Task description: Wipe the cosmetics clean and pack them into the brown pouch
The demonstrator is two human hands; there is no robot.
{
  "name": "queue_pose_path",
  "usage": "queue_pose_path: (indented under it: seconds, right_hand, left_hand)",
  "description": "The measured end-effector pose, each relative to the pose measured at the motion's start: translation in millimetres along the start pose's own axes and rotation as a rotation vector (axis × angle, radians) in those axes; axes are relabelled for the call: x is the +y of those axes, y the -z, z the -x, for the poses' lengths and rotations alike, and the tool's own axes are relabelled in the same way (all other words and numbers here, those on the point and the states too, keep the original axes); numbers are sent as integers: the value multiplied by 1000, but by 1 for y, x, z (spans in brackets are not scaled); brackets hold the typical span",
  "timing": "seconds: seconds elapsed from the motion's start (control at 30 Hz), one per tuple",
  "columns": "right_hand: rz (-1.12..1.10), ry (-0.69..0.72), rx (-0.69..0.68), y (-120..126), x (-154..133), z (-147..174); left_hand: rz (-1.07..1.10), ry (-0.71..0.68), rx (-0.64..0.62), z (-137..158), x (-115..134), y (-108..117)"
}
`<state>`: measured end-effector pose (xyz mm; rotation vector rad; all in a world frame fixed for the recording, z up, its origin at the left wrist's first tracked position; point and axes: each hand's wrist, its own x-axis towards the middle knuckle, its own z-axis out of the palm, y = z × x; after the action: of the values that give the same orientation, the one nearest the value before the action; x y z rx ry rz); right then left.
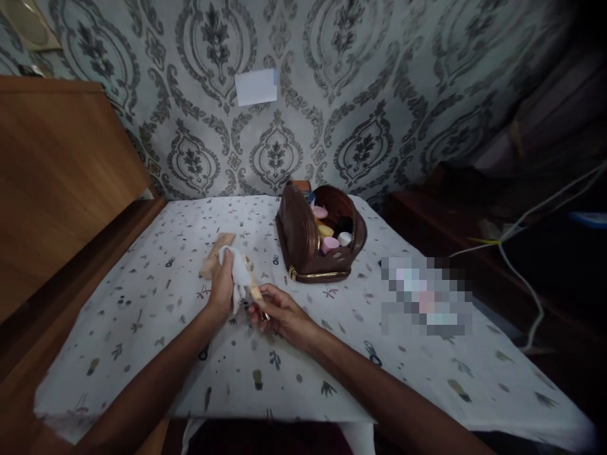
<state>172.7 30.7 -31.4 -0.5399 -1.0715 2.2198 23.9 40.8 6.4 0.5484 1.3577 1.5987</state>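
My left hand (220, 284) is closed around a crumpled white cloth or tissue (241, 268), its thumb pressed on top. In the fingers of my right hand (284, 316) is a slim yellowish, stick-like item (257, 292) with a shiny lower end; its exact kind cannot be made out. The item's upper part meets the white cloth. Behind my left hand a flat tan packet (222, 243) lies on the table, partly covered by the hand. Farther back to the right stands a brown leather cosmetic bag (301, 234), unzipped, with pink, yellow and white capped containers inside.
A white patterned cloth (156, 303) covers the table. Something blurred out by pixels (427, 297) lies at the right. A wooden cabinet (61, 189) borders the left side, and white cables (531, 272) hang beyond the right edge. Patterned wallpaper (370, 76) rises behind.
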Motion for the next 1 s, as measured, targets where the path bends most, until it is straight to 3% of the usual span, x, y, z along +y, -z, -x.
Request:
queue_pose_path:
  seconds: [0.1,0.2,0.3,0.5,0.8,1.0]
  right_hand:
    - [-18,20,22,-2,-1,0]
    - [-10,13,33,-2,-1,-1]
    - [8,-2,43,0,-1,-2]
    - [-21,73,156,3,-2,-5]
    - [89,170,241,9,5,-9]
    - [377,139,170,7,5,-2]
  left_hand:
    - [89,114,-56,0,1,0]
    - [183,62,-206,2,-3,1]
    - [145,3,-333,7,-8,1]
    - [41,113,-457,12,-16,-3]
    - [-161,76,-502,14,-28,1]
    - [-83,31,-274,9,-22,-1]
